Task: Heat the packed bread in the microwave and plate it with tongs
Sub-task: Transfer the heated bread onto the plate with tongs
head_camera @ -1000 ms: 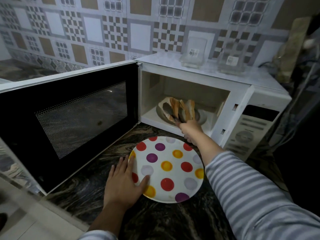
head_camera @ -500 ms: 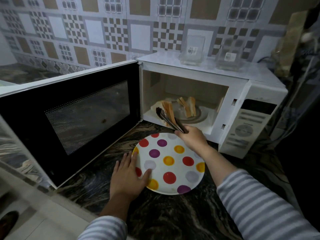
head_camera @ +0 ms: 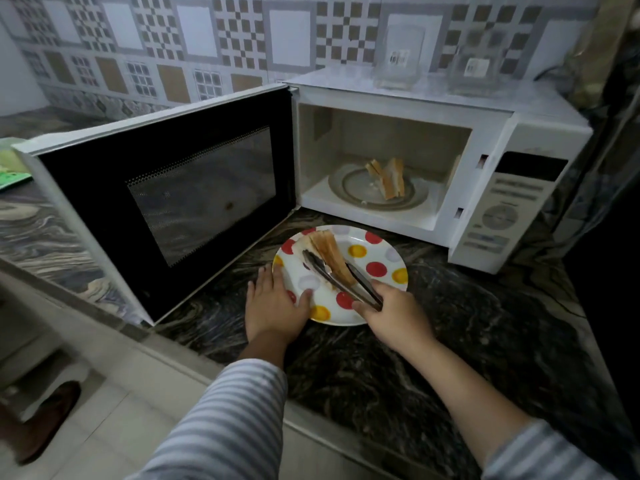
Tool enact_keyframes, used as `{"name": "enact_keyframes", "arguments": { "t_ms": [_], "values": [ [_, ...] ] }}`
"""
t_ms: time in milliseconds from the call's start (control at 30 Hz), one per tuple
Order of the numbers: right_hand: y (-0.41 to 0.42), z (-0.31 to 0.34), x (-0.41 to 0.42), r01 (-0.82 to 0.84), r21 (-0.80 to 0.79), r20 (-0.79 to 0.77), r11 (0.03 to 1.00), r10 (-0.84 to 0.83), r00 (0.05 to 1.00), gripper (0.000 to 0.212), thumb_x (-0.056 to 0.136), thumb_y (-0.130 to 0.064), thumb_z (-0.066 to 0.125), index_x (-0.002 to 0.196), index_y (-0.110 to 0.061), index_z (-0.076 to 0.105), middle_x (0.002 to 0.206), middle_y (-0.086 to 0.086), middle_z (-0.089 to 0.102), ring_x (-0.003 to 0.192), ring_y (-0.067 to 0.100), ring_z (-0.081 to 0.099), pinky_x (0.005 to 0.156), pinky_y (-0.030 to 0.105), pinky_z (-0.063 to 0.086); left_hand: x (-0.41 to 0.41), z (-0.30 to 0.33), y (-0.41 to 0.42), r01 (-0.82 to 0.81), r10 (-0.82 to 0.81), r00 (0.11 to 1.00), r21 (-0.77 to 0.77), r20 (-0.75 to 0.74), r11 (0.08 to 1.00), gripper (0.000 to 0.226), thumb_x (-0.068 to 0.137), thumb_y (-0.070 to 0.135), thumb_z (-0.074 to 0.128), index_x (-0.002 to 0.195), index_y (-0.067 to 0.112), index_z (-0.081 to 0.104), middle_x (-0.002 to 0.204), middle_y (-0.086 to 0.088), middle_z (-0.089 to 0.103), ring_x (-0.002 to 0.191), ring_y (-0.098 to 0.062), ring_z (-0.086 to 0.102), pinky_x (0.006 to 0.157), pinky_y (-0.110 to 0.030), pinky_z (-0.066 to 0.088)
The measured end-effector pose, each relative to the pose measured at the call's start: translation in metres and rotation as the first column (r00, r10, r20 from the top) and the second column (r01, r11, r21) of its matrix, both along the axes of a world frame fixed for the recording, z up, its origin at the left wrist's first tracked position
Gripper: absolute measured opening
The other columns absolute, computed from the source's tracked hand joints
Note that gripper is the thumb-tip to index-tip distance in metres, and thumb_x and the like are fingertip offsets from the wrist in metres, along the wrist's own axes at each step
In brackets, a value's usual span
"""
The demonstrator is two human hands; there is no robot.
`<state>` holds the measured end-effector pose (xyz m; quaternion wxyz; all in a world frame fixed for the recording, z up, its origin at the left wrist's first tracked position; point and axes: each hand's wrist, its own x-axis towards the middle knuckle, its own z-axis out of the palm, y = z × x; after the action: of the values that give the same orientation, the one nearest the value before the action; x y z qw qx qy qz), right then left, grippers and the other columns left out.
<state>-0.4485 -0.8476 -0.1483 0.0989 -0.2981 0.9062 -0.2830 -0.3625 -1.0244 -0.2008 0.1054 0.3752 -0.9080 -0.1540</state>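
Observation:
A white microwave [head_camera: 540, 133] stands open on the dark marble counter, its door [head_camera: 166, 188] swung out to the left. On its glass turntable [head_camera: 349, 188] lean two bread slices [head_camera: 389, 178]. In front sits a polka-dot plate [head_camera: 384, 258]. My right hand [head_camera: 391, 313] grips metal tongs [head_camera: 343, 277] that clamp toasted bread slices [head_camera: 329, 251] over the plate. My left hand [head_camera: 273, 303] rests flat on the counter, thumb on the plate's left rim.
Two clear glass containers [head_camera: 401, 57] stand on top of the microwave. The microwave's control panel [head_camera: 502, 209] faces front right. A green packet [head_camera: 14, 168] lies at the far left. The counter edge [head_camera: 311, 427] runs diagonally below my arms.
My right hand pulled the tongs with bread slices out of the microwave and down onto the polka-dot plate. Two slices stay on the turntable. My left hand kept its place on the plate.

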Motion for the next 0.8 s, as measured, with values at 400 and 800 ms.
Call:
{"name": "enact_keyframes", "arguments": {
  "t_ms": [400, 800],
  "values": [
    [0.007, 0.002, 0.006, 0.027, 0.074, 0.063, 0.997, -0.032, 0.998, 0.055, 0.087, -0.049, 0.06, 0.136, -0.027, 0.049, 0.126, 0.0, 0.06, 0.112, 0.026, 0.059, 0.092, 0.036, 0.05, 0.001, -0.002, 0.0, 0.012, -0.013, 0.999, 0.01, 0.036, 1.0, 0.086, 0.092, 0.064, 0.031, 0.155, 0.011, 0.005, 0.162, -0.009, 0.005, 0.15, -0.02, 0.002, 0.121, -0.037, -0.001],
    [0.028, 0.067, -0.034, 0.076, -0.152, 0.159, 0.985, -0.051, 0.986, 0.033, 0.084, -0.04, 0.07, 0.112, -0.023, 0.063, 0.1, -0.002, 0.066, 0.092, 0.018, 0.062, 0.074, 0.029, 0.045, 0.002, -0.002, 0.002, 0.016, -0.016, 0.999, -0.002, 0.028, 1.0, 0.084, 0.093, 0.064, 0.028, 0.155, 0.013, 0.004, 0.162, -0.009, 0.003, 0.15, -0.021, 0.001, 0.12, -0.038, -0.003]
  ]
}}
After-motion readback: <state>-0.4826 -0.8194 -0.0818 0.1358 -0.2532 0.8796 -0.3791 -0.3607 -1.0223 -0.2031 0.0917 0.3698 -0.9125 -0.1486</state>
